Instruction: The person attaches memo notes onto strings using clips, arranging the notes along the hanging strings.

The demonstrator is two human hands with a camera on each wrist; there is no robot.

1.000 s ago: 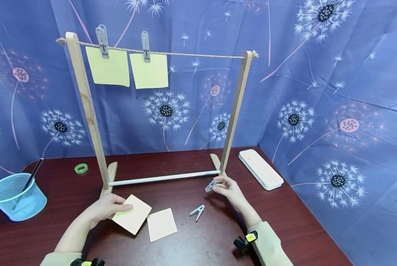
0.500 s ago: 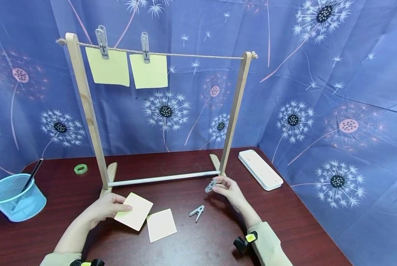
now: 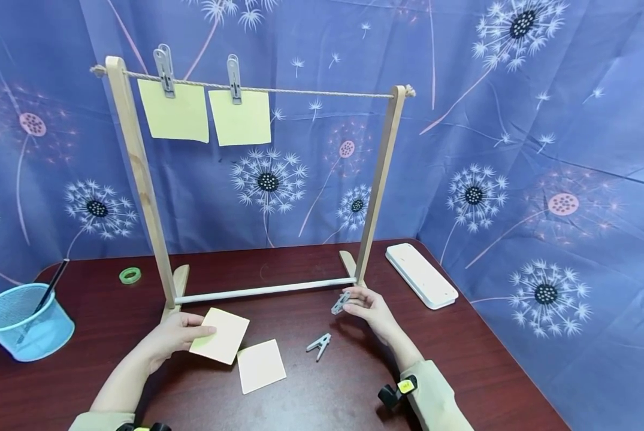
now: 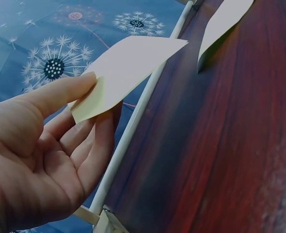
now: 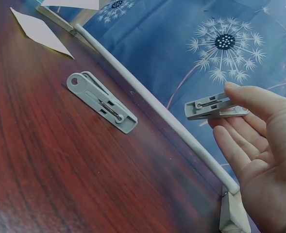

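Note:
My left hand [image 3: 173,340] pinches a pale yellow sticky note [image 3: 221,336] between thumb and fingers, raised over the table; the left wrist view shows the thumb on top of the note [image 4: 128,68] and the fingers beneath. A second sticky note [image 3: 261,366] lies flat on the table just right of it. Near the right foot of the frame, my right hand [image 3: 369,308] grips a grey clothespin [image 3: 340,303] by its handle end, jaws pointing away from the palm. Another grey clothespin [image 5: 102,103] lies on the table between the hands.
A wooden frame [image 3: 144,185] with a rope [image 3: 311,93] carries two yellow notes [image 3: 239,120] hung by grey clothespins [image 3: 233,79]. A white rod [image 3: 268,290] joins its feet. Around it are a blue mesh cup [image 3: 41,329] with a pen, green tape [image 3: 130,275] and a white case [image 3: 421,275].
My left hand has turned the held note slightly and moved it a little up and right. The right hand keeps its place with the clothespin.

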